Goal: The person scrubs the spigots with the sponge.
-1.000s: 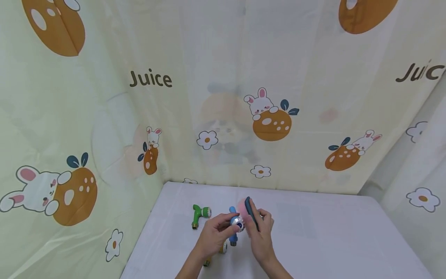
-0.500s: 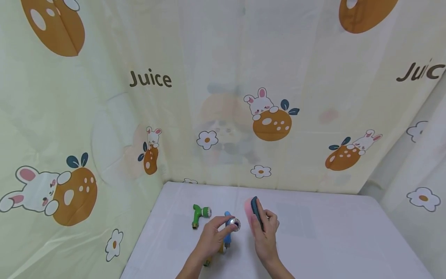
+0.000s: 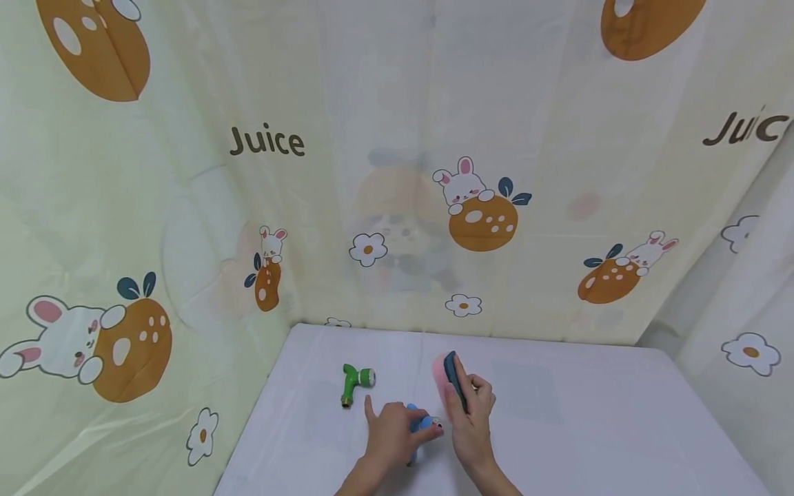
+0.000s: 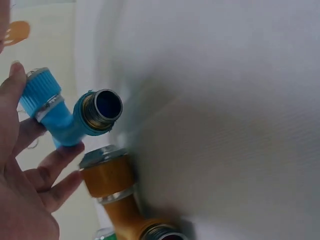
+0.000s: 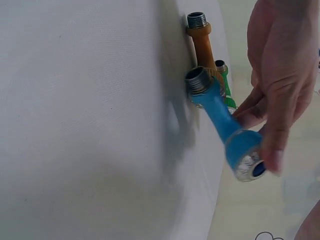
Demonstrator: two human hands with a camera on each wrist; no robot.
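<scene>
My left hand (image 3: 393, 435) pinches a blue plastic pipe fitting (image 4: 62, 122) by its ribbed collar end, thumb on one side and fingers on the other. The fitting has an open threaded metal end and a silvery ring around the other opening. It is raised off the table. In my right hand (image 3: 473, 421) is a sponge-like pad (image 3: 440, 379), pink on one face and dark teal on the other, apart from the fitting. Close beside the left hand lies an orange fitting (image 4: 117, 182) of the same shape, hidden behind that hand in the head view.
A green fitting (image 3: 351, 383) of like form lies on the white-covered table (image 3: 589, 420), to the left and farther back. Behind the table hangs a pale curtain (image 3: 397, 289) printed with rabbits and oranges.
The left hand has come down and toward the person, turning the blue fitting over. The right hand has drawn the pad slightly right, away from the fitting. The green fitting stays put.
</scene>
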